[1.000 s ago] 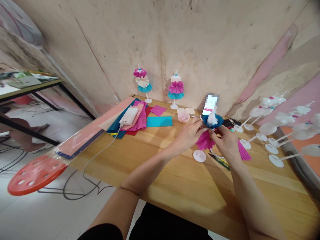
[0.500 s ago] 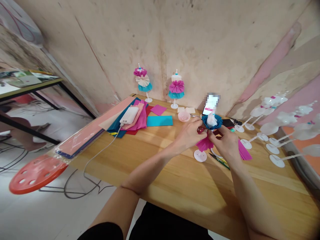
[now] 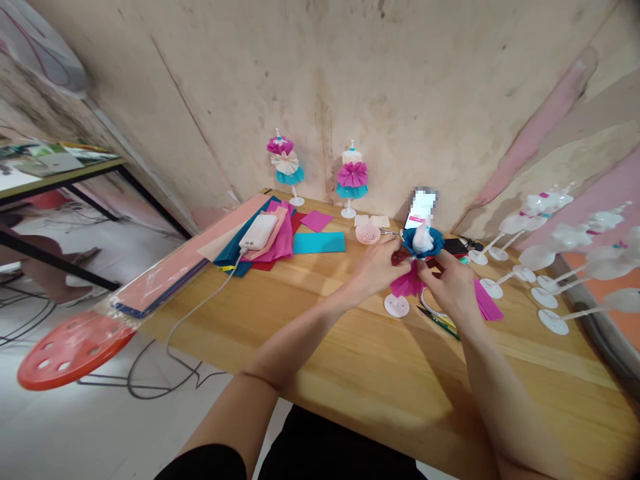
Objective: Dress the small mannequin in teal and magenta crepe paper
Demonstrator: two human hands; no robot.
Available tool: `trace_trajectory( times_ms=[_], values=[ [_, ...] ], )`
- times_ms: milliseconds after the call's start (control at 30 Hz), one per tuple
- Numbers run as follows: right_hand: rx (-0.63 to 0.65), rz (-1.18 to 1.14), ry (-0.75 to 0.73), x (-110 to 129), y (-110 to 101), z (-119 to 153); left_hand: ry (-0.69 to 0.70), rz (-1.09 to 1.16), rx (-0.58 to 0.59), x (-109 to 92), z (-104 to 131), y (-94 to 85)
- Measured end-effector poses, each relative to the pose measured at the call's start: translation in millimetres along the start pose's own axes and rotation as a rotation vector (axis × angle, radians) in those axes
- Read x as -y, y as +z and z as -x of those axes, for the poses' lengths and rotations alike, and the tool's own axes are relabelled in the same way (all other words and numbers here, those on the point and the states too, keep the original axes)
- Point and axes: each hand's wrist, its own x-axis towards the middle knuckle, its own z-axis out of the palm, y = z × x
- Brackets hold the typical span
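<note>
While the left hand [image 3: 385,263] pinches the waist of a miniature mannequin [image 3: 424,239], the right hand [image 3: 453,280] clamps the same waist from the opposite side, so the form is held between the 2; which layer each fingertip presses is hidden. The mannequin leans, its white bust pointing away from the hands, with a dark teal crepe-paper ruffle [image 3: 423,253] just above the fingers and a magenta pleated skirt [image 3: 407,285] below them. Its round white base [image 3: 397,306] sits on the near side of the left hand; I cannot tell whether it lies fully flat. Just beyond the left hand is a pink bowl [image 3: 368,233] of small beads, and beyond both hands a phone [image 3: 421,203] with a lit screen leans against the wall. Close under the right hand lies a green pencil-like tool [image 3: 440,325], and to that hand's right a magenta paper strip [image 3: 487,301]. Well to the left of the left hand, a white power bank [image 3: 258,231] rests on stacked crepe sheets [image 3: 280,247], near a bright blue rectangle [image 3: 319,243] of paper. Farther back from the left hand stand 2 mannequins in tiered paper dresses [image 3: 352,175].
</note>
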Motion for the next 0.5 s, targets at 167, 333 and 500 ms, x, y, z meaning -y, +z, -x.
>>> trace_trajectory(
  times_ms=[167,333,500],
  values=[
    [0.006,-0.004,0.002,1.0,-3.1,-0.2,0.033,-0.006,0.024,2.2,-0.7,-1.3],
    [-0.005,0.019,0.002,0.7,-2.4,-0.2,0.122,-0.114,0.017,0.3,1.8,2.8],
    [0.0,0.018,0.011,-0.8,-0.9,-0.7,0.115,-0.132,-0.021,2.1,3.4,10.7]
  ],
)
